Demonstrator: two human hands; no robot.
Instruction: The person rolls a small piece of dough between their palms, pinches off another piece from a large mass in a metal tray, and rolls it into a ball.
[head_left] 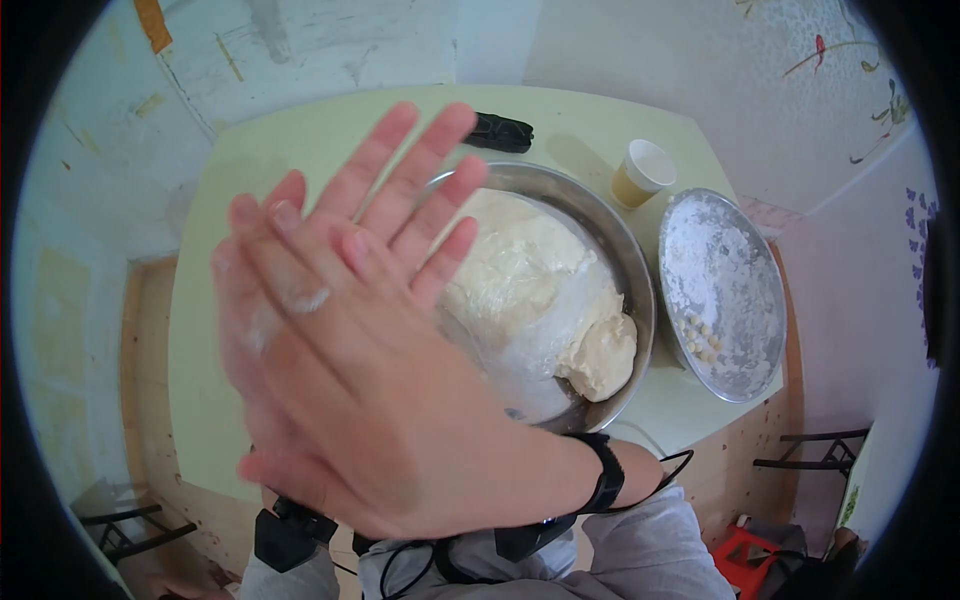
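My two hands are pressed flat together, palm to palm, above the left side of a metal bowl (622, 245). My right hand (400, 400) lies on top with its back to the camera, fingers pointing up-left and dusted with flour. My left hand (415, 185) lies beneath it, with its spread fingers sticking out to the upper right. Anything between the palms is hidden. The bowl holds a big white dough mass (520, 270) and a smaller yellowish dough lump (605, 358). Both wrists carry black bands.
A floured round metal tray (720, 250) with several small dough balls (702, 338) sits right of the bowl. A paper cup (642, 172) and a black object (500, 131) stand behind it on the pale green table (290, 150). A red stool (745, 555) is on the floor.
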